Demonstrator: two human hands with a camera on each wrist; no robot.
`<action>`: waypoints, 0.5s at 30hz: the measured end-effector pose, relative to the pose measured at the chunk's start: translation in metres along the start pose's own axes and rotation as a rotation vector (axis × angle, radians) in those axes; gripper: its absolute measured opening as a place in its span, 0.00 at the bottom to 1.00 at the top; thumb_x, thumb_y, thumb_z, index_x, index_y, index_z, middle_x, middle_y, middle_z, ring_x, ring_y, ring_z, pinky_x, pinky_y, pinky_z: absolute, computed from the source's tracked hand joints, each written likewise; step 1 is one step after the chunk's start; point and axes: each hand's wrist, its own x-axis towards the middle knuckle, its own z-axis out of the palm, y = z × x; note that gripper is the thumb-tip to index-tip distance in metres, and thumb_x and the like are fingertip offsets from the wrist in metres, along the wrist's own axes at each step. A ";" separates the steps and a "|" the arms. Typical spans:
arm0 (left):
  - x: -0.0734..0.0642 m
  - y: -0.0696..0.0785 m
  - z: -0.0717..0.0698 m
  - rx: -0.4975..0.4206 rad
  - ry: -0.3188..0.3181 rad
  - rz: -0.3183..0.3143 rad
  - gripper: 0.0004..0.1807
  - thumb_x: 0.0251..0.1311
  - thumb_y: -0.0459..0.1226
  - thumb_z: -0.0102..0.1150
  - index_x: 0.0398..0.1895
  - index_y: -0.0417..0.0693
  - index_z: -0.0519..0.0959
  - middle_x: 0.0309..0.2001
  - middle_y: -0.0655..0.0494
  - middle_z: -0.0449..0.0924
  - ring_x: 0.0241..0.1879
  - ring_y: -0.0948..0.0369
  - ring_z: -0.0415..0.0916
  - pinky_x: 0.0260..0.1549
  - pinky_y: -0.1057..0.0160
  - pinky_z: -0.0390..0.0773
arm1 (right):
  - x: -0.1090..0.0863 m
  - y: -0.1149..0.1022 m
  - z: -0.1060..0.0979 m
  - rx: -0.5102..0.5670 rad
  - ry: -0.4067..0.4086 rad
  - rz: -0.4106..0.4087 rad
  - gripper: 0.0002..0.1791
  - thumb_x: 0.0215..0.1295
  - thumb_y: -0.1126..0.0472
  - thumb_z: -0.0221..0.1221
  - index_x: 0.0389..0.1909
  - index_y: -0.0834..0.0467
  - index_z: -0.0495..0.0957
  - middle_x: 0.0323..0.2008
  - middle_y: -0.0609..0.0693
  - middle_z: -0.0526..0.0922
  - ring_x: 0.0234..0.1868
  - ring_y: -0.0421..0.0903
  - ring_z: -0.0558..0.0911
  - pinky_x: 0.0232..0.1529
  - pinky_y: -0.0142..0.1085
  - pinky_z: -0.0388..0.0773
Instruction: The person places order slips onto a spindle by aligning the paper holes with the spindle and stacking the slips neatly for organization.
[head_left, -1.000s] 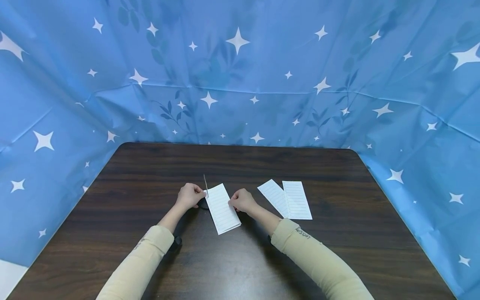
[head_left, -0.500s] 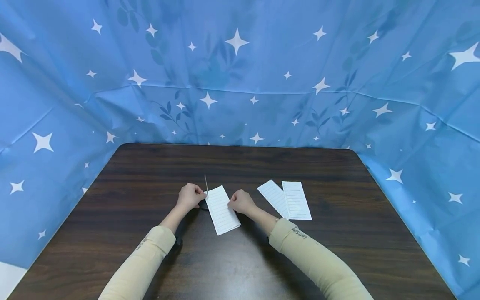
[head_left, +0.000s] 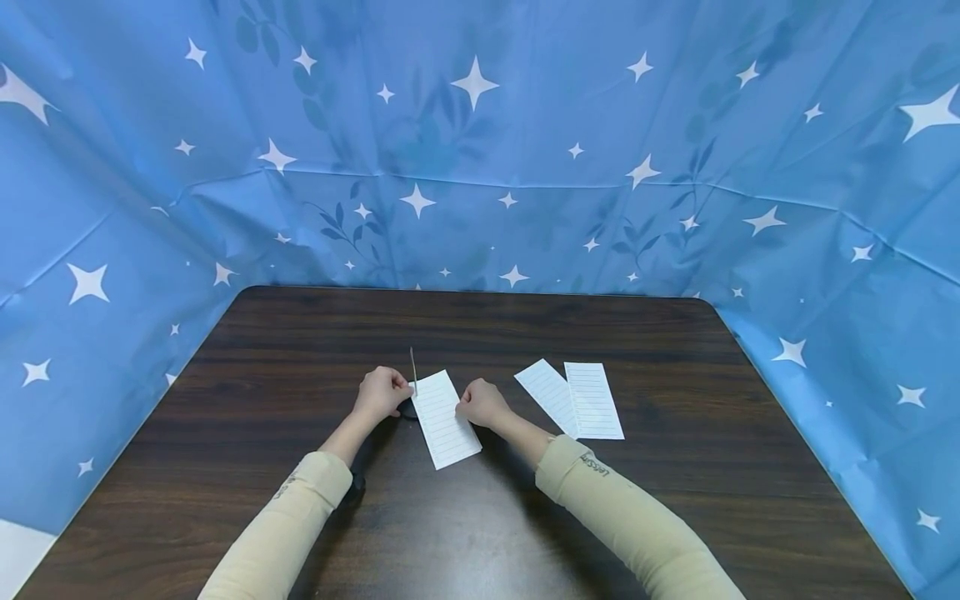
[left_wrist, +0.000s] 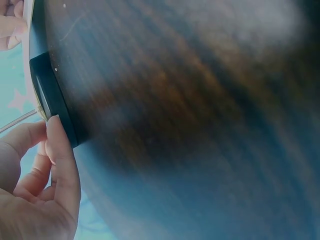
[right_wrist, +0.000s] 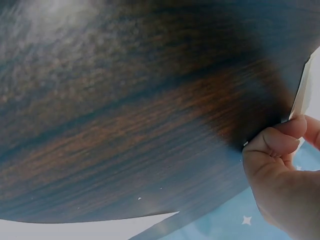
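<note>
Head view gave the layout: left hand (head_left: 381,392) and right hand (head_left: 485,403) on either side of a lined paper stack (head_left: 446,421), near the middle of the dark wood-grain table (head_left: 637,508). To the right of the right hand, a slanted lined sheet (head_left: 546,390) and a straighter lined sheet (head_left: 595,402) lay with their lower parts meeting; couldn't tell which was on top.

Left wrist added what head mostly missed: a black binder clip (left_wrist: 56,102) along the stack's left edge, thumb and forefinger pinching its end. From head, its body was just a dark patch beside the paper, mostly behind the hand. Its wire handle (head_left: 413,371) showed in both, rising past the stack's top-left corner in head. Couldn't confirm whether the clip actually bit the paper.

Right wrist showed the other grip better: thumb and bent forefinger pinching the stack's right edge, paper nearly edge-on and cut off by the frame. Sheet count unreadable, as was whether the stack touched the table.

A white shape (right_wrist: 85,230) ran off the bottom of that view; couldn't match it to a particular sheet. Lettering (head_left: 595,464) on the right sleeve (head_left: 637,517) was too small to read. Star-print curtain (head_left: 480,142) closed off the back.
</note>
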 end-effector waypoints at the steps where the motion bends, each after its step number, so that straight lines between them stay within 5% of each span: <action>1: 0.000 0.000 0.001 -0.012 -0.005 -0.010 0.06 0.56 0.32 0.60 0.26 0.37 0.77 0.20 0.52 0.75 0.12 0.64 0.76 0.18 0.64 0.80 | 0.000 0.000 0.000 0.001 0.000 0.002 0.19 0.51 0.70 0.54 0.07 0.54 0.63 0.07 0.41 0.60 0.11 0.37 0.59 0.14 0.24 0.53; 8: 0.004 -0.006 0.005 -0.101 -0.064 -0.070 0.07 0.59 0.32 0.57 0.37 0.36 0.73 0.21 0.53 0.71 0.11 0.66 0.71 0.15 0.66 0.79 | 0.000 0.000 -0.001 0.035 -0.008 0.046 0.13 0.52 0.70 0.55 0.11 0.58 0.69 0.09 0.44 0.66 0.12 0.37 0.64 0.14 0.24 0.59; 15: 0.005 -0.008 0.005 -0.146 -0.059 -0.066 0.10 0.59 0.32 0.57 0.42 0.36 0.73 0.20 0.54 0.70 0.10 0.65 0.69 0.14 0.65 0.79 | 0.002 -0.002 -0.004 0.152 -0.041 0.135 0.02 0.54 0.69 0.57 0.25 0.63 0.74 0.15 0.47 0.70 0.17 0.39 0.70 0.18 0.26 0.70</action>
